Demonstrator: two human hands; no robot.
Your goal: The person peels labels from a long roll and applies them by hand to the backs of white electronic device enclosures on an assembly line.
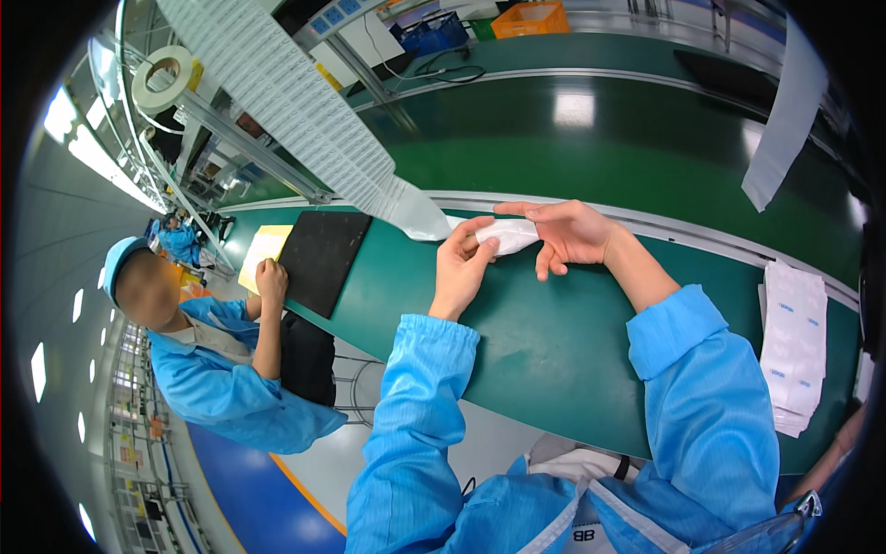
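Over one long green-topped desk (544, 342) — one long white printed strip (286, 102) reaches the left hand (460, 270), pinching one glossy, flat white piece (512, 238); beside it, the right hand (577, 233) spreads half open, contact unclear.

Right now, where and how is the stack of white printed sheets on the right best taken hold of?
Grip the stack of white printed sheets by its near short end, probably with the right hand coming from the wearer's side: it lies flat, lengthwise on the green worktop, and its staggered layers show there.
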